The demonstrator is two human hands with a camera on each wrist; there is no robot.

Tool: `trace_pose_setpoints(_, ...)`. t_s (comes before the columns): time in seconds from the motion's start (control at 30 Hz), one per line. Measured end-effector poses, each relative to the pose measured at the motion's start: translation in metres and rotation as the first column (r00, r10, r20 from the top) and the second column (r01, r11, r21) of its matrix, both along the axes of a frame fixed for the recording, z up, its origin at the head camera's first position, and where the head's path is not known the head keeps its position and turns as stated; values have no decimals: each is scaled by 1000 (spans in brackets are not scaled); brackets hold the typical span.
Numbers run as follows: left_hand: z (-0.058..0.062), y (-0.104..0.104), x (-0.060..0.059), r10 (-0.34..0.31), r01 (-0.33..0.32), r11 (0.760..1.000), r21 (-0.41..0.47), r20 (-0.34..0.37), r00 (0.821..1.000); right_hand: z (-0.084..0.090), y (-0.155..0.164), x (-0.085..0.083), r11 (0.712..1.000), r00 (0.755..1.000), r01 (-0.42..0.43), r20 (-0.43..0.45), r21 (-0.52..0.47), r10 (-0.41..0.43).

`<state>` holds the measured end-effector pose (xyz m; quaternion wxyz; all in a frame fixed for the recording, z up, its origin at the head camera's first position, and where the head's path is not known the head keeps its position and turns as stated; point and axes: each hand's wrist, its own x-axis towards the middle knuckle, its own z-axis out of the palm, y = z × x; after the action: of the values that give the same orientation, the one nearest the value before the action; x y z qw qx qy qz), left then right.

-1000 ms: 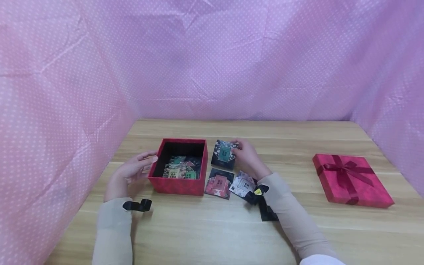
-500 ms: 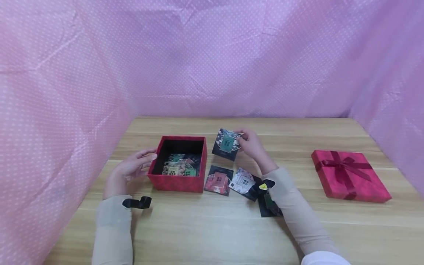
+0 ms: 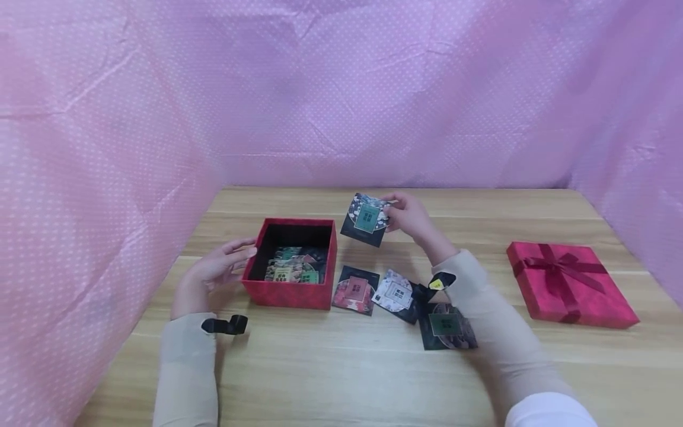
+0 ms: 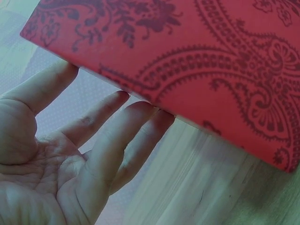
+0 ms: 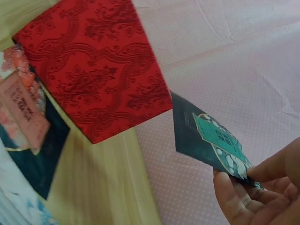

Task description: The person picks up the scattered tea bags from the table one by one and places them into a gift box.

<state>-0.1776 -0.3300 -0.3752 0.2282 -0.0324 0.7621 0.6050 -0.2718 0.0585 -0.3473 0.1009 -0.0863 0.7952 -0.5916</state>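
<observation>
Right of red box (image 3: 290,270), above table: your right hand (image 3: 409,214) pinches teal-label packet (image 3: 366,219) by its edge. Left hand (image 3: 216,273), fingers relaxed, rests against box's left wall. Several packets already inside box; three lie right of it. Count inside unclear; label print unreadable.

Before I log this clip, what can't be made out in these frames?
- Print on the packet held by the right hand: too small in the head view, blurred in the right wrist view.
- Number of packets in the red box: its near wall hides some in the head view.
- Packet by the right sleeve: partly covered by the forearm.
- Left hand thumb: cut off by the left wrist view's edge.
</observation>
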Motion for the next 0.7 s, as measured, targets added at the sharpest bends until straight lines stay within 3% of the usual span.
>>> trace_pose_setpoints(0.33, 1, 5, -1, 23, -23, 1000, 15, 14, 1000, 24, -7, -7, 997, 998, -63, 5, 40, 63)
trace_pose_setpoints(0.7, 3, 0, 1, 57, -58, 996, 61, 16, 998, 49, -45, -1, 984, 985, -168, 31, 49, 167)
